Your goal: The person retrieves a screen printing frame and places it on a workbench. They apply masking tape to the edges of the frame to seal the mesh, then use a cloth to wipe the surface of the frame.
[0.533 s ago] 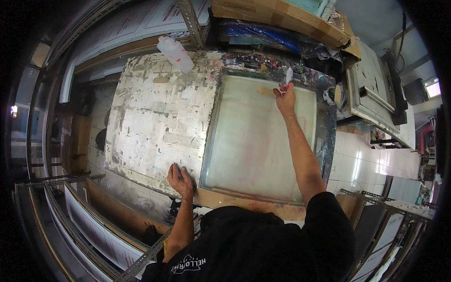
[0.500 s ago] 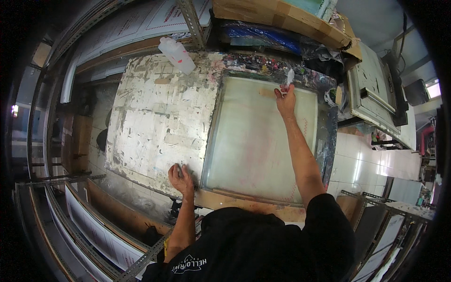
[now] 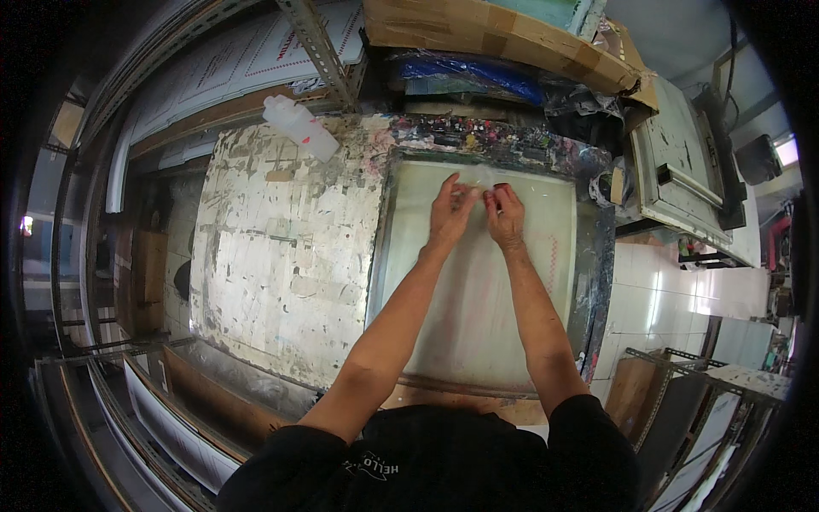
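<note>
Close together over the top part of a framed mesh screen are my two hands. The left hand and right hand have their fingers bent inward at a small translucent plastic piece, seemingly pinched between them. Its exact kind is too faint to tell. Pale and greenish, the screen has a faint pink smear down its middle and small red marks near its right side. It lies on the right part of a paint-stained worktable.
A translucent white bottle lies near the table's back edge. At the back right stands a round container. Beyond the table sit a cardboard box and blue plastic wrap. Metal racks border the left.
My left hand has left the table's front left and come up beside the right hand. The right hand has moved slightly left and nearer with the translucent piece.
</note>
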A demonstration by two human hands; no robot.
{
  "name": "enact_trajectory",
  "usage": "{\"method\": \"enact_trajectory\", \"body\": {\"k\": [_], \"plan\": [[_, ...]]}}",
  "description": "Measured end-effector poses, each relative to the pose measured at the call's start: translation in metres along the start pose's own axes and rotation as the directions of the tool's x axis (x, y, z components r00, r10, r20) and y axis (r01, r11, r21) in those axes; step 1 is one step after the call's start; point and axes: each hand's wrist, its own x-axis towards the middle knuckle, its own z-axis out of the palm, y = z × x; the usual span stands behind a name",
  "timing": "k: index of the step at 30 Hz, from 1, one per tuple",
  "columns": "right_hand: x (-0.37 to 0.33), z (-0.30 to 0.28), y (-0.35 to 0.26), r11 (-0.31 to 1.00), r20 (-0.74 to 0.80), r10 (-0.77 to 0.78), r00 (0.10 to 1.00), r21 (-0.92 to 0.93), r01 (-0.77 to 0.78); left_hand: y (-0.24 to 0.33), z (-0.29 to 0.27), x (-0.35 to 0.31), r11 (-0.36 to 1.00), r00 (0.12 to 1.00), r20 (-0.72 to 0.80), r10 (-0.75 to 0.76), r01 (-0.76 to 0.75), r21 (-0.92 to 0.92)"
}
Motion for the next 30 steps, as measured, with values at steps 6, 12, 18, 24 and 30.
{"method": "enact_trajectory", "body": {"k": [6, 12, 18, 24, 30], "plan": [[0.001, -0.001, 0.004, 0.986, 0.002, -0.162, 0.987, -0.043, 0.161, -0.004, 0.026, 0.021, 0.995, 0.989, 0.118, -0.086, 0.079, 0.062], [-0.002, 0.004, -0.003, 1.000, -0.051, -0.004, 0.999, 0.001, 0.005, 0.020, 0.027, 0.030, 0.869, 0.890, 0.289, -0.353, 0.198, 0.454], [0.001, -0.002, -0.001, 0.993, -0.083, -0.115, 0.990, 0.026, 0.118, 0.081, 0.030, 0.043, 0.697, 0.701, 0.456, -0.549, 0.083, 0.712], [-0.002, 0.001, 0.001, 0.993, -0.080, -0.093, 0.992, 0.067, 0.098, 0.031, 0.028, 0.048, 0.817, 0.712, 0.490, -0.503, 0.206, 0.539], [0.002, -0.007, -0.011, 0.991, -0.080, -0.132, 0.988, 0.017, 0.134, 0.025, 0.026, 0.037, 0.801, 0.749, 0.435, -0.499, 0.207, 0.562]]}}
